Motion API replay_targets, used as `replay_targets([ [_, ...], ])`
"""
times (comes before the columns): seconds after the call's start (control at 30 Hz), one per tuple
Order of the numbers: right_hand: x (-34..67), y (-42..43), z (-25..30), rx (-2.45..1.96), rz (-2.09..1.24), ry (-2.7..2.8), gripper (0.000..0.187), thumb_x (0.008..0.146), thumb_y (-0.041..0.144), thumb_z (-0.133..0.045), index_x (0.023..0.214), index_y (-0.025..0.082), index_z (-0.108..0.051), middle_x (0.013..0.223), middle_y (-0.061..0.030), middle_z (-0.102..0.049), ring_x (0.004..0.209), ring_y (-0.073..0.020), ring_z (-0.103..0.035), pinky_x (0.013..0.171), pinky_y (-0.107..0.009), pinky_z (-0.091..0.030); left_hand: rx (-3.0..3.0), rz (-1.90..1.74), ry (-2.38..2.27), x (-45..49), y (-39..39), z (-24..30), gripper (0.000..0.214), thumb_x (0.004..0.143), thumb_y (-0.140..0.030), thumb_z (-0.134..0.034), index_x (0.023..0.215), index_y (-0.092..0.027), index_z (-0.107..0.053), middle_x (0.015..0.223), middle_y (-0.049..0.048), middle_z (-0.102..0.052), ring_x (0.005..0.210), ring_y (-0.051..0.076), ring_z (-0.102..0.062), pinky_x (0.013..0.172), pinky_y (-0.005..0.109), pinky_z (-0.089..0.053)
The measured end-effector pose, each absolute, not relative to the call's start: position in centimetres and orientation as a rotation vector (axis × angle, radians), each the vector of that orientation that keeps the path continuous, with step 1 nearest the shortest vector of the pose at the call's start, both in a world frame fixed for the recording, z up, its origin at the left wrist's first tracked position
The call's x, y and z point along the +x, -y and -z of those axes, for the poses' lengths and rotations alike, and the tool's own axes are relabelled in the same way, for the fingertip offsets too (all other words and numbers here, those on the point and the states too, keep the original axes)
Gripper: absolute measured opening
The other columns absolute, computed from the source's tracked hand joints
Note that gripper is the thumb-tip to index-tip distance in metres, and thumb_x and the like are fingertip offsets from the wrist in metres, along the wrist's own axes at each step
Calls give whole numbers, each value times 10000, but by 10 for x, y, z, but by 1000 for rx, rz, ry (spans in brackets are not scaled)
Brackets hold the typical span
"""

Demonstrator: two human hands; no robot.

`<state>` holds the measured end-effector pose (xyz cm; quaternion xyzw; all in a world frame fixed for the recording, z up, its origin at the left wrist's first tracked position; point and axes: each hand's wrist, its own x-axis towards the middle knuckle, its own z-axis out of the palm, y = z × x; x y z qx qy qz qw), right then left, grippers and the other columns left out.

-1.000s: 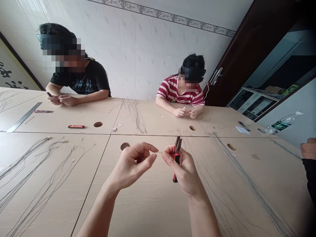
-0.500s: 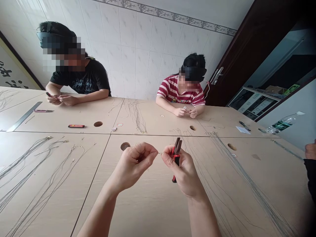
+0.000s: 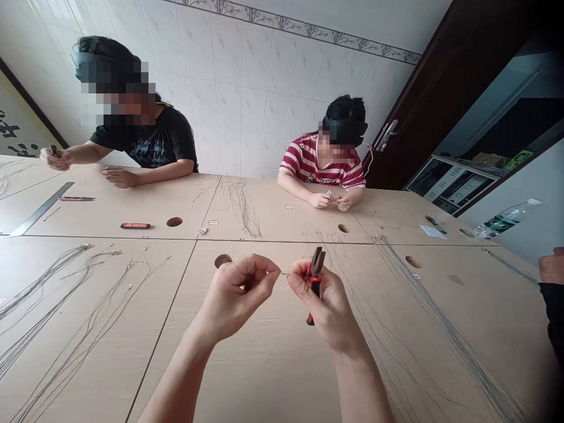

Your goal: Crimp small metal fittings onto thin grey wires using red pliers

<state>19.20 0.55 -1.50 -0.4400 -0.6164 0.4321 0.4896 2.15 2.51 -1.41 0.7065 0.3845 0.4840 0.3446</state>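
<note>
Above the middle of the table, my left hand [image 3: 244,294] is closed, thumb and forefinger pinching one end of a tiny gold-coloured piece [image 3: 284,274], too small to name. At its other end, the thumb and forefinger of my right hand [image 3: 324,296] pinch close by. Tucked in the right palm is a pair of pliers [image 3: 315,276] with red and black handles; the dark jaws point up and stand a little apart. The pliers are clear of the small piece. Curled fingers hide the rest of what my left hand may hold.
Bundles of thin grey cords [image 3: 66,276] lie at left, and more cords [image 3: 449,329] at right. Across the table [image 3: 247,370] are a ruler [image 3: 42,210], thread snips [image 3: 77,198], a red-black stick [image 3: 135,225] and a water bottle [image 3: 506,218]. Two people [image 3: 145,141] sit opposite; another hand shows far right.
The person across at left has drawn one hand, holding a dark tool, away to the left. My hands and the pliers have barely moved.
</note>
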Motion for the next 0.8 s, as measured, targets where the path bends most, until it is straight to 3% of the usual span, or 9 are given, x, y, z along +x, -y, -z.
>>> replay_targets([
  [0.23, 190, -6, 15, -1029, -1003, 1482, 299, 935, 419, -570, 736, 205, -504, 660, 34, -392, 599, -112, -351, 555, -255, -335, 1781, -1201, -879, 21, -23, 11, 93, 893, -233, -580, 960, -185, -622, 567, -84, -346, 487, 74, -306, 447, 202, -296],
  [0.47, 190, -5, 14, -1010, -1019, 1484, 284, 935, 404, -576, 740, 204, -523, 673, 31, -412, 610, -112, -354, 551, -249, -333, 1909, -1271, -877, 23, -25, 18, 52, 905, -189, -584, 945, -208, -612, 568, -93, -315, 479, 67, -266, 432, 193, -268],
  [0.8, 190, -5, 14, -1013, -1068, 1458, 293, 933, 417, -580, 742, 203, -523, 642, 45, -357, 576, -101, -300, 509, -241, -310, 2149, -1394, -878, 22, -26, 23, 156, 904, -100, -580, 963, -243, -597, 599, -90, -302, 504, 64, -294, 472, 172, -307],
])
